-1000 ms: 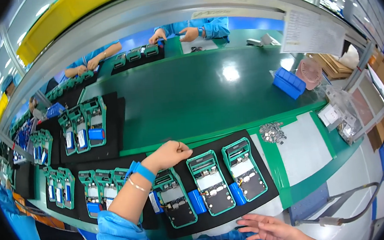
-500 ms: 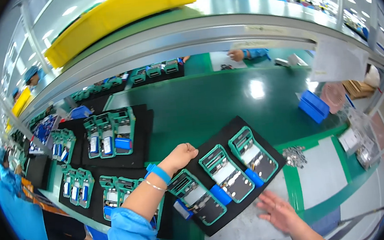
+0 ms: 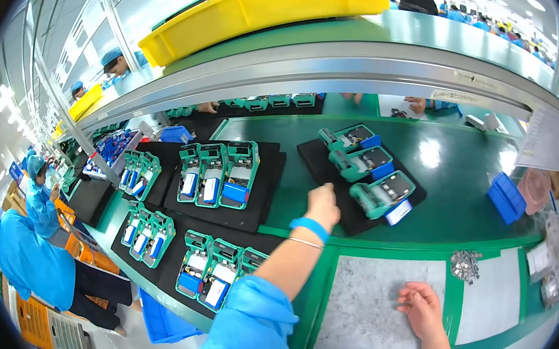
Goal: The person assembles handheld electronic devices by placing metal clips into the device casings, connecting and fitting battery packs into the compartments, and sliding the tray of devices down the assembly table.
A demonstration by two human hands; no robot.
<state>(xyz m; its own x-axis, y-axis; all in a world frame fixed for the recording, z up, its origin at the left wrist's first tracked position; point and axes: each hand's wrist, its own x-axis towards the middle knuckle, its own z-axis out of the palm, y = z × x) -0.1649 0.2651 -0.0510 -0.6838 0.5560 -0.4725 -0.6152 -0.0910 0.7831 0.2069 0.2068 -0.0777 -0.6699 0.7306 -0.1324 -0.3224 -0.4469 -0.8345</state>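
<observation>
My left hand (image 3: 322, 205) is curled at the left edge of a black foam mat (image 3: 357, 226), closed on it as far as I can see; its fingertips are partly hidden. Three green-framed device housings lie in a row on this mat: a far one (image 3: 348, 138), a middle one (image 3: 361, 163) and a near one (image 3: 382, 192). Each has a dark board and a battery pack with blue wrapping; the nearest pack (image 3: 399, 212) shows a white face. My right hand (image 3: 421, 308) hovers above the grey work sheet (image 3: 371, 306), fingers loosely bent and holding nothing.
More housings (image 3: 211, 174) on black mats fill the left side. A small metal-parts pile (image 3: 465, 266) lies right of the grey sheet. A blue bin (image 3: 506, 198) stands at right. Overhead runs a metal shelf beam (image 3: 323, 71) with a yellow tray (image 3: 265, 15). Co-workers stand at left.
The mat with three housings has moved away from me, off the grey sheet to the far side of the bench, and has turned. My left arm has stretched forward; my right hand is off the mat's edge.
</observation>
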